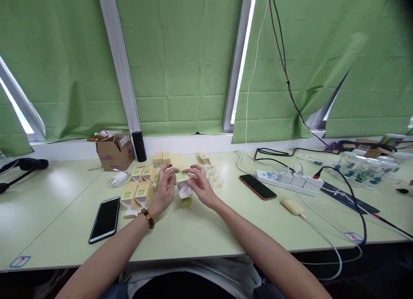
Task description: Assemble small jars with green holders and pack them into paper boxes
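Observation:
Between my two hands is a small cream cardboard box (183, 186) with a green label and white inside flaps. Fingers of my left hand (164, 189), bent, grip its left edge. My right hand (202, 188) pinches the opposite edge with thumb and fingers. Directly below the box stands a small clear jar with yellow-green contents (186, 201); whether the jar is partly inside the box I cannot tell. Several similar open boxes (145, 193) stand left of my left hand. Beyond my right hand are several small clear jars (217, 183), partly hidden by it.
A black phone (105, 219) lies at the left, another phone (258, 187) at the right. Behind are a brown carton (115, 155) and a black cylinder (139, 147). Rightward sit a white power strip (290, 183), a cream mouse-shaped device (292, 206), loose cables and clear tubs (371, 172).

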Action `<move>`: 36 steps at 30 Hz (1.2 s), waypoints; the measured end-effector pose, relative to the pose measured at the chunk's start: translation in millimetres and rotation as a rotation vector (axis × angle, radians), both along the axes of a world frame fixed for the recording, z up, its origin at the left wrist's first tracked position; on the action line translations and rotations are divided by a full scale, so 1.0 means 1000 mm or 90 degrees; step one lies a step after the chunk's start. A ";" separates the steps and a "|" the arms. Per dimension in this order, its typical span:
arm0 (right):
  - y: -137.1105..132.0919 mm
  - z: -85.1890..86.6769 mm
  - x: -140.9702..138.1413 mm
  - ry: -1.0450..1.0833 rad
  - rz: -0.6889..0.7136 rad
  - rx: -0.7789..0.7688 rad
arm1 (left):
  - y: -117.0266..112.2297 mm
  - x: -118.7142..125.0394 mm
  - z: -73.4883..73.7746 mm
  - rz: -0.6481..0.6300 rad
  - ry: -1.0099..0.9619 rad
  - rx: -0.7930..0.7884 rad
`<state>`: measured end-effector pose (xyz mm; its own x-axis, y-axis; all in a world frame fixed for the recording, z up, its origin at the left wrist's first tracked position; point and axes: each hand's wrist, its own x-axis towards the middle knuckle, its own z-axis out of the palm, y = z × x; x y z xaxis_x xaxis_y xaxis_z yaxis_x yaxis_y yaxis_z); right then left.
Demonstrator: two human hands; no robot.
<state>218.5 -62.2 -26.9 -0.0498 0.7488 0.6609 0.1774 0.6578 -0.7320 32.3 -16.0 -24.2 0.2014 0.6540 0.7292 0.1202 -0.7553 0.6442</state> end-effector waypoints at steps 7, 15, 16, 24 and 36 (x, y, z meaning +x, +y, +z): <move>-0.003 0.008 0.008 0.088 0.100 -0.042 | -0.003 -0.008 -0.001 -0.102 0.002 0.042; -0.006 0.011 0.007 0.073 0.093 -0.044 | 0.005 -0.005 -0.006 -0.056 -0.019 0.081; -0.006 0.012 0.008 0.061 0.081 -0.043 | 0.005 -0.005 -0.007 -0.058 -0.023 0.079; -0.006 0.012 0.009 0.021 0.018 -0.043 | 0.005 -0.001 -0.009 -0.058 -0.042 0.032; 0.002 0.002 0.002 0.049 -0.010 -0.042 | 0.004 0.001 -0.009 -0.060 -0.024 0.009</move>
<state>220.9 -60.0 -24.7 0.0118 0.7911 0.6115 0.1288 0.6053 -0.7855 33.5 -11.9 -33.1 0.2332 0.6232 0.7465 0.0242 -0.7712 0.6362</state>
